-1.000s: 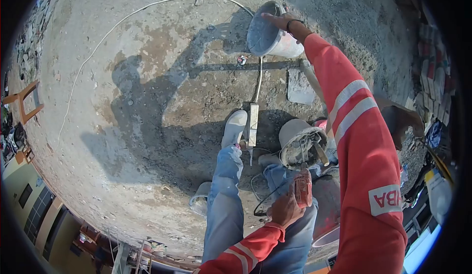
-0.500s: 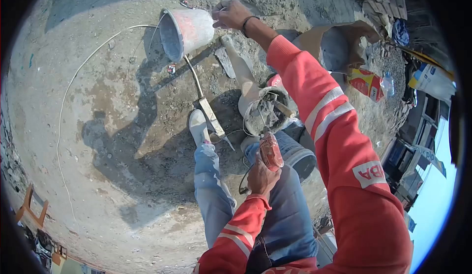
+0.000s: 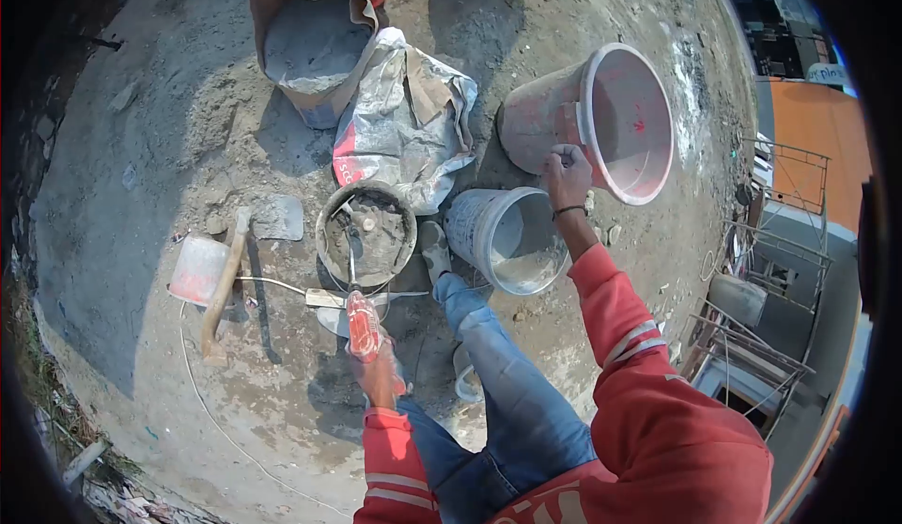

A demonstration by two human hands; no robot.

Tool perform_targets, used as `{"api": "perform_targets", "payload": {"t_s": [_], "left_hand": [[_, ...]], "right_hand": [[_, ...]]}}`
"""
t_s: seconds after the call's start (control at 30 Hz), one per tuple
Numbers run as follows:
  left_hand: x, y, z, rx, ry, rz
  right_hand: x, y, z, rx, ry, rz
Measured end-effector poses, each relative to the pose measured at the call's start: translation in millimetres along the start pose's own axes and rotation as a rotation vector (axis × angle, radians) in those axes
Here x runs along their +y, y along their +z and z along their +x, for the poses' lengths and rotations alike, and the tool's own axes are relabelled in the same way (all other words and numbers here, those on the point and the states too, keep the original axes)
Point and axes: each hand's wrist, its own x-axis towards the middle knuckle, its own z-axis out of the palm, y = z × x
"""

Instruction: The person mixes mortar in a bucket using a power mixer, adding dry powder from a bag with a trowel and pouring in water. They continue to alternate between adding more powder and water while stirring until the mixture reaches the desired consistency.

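Note:
My left hand [image 3: 381,374] is closed round a red power drill [image 3: 362,327]. Its metal shaft points into a round bucket [image 3: 409,251] holding wet grey mortar [image 3: 376,251]. My right hand [image 3: 568,178] has curled fingers and overlaps the side of a large pinkish tub [image 3: 540,115] close to its rim; whether it grips anything there is hidden. Below that hand, a whitish bucket [image 3: 470,228] lies tipped with its mouth toward the right. A trowel-like blade with a pale wooden handle [image 3: 324,297] lies beside the mortar bucket.
An opened paper bag of grey powder [image 3: 315,49] stands at the top, with a crumpled white sack [image 3: 399,139] beside it. Left are a wooden-handled tool [image 3: 224,289], a small red-and-white bucket [image 3: 197,268] and a cable [image 3: 202,397] across the ground. Scaffolding [image 3: 789,233] stands right.
My view has swung, bringing the large tub into sight. My right hand has left the red-and-white bucket and is now by the tub. The drill stays in my left hand.

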Motion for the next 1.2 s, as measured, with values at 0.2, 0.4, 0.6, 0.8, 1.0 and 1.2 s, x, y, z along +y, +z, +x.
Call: {"api": "perform_targets", "payload": {"t_s": [0.2,0.4,0.6,0.8,1.0,1.2], "left_hand": [[0.1,22.6,-2.8,0.016,-0.076,-0.064],[26.4,50.5,-9.1,0.016,-0.043,-0.047],[47.5,79.4,-17.0,-0.005,-0.106,-0.016],[60.7,101.4,-13.7,0.075,-0.062,0.064],[75.3,119.0,-21.3,0.157,-0.051,0.032],[81.8,118.9,-14.3,0.185,-0.111,0.118]], "right_hand": [[183.1,-169.8,143.9,0.225,0.391,-0.078],[293.2,-183.5,175.7,0.110,0.197,-0.361],[248.5,-147.7,131.2,0.322,0.099,-0.353],[242.2,-146.8,137.7,0.338,0.104,-0.229],[68.0,-52.1,153.3,-0.013,-0.068,0.236],[40.5,201.2,236.3,-0.776,0.393,0.580]]}}
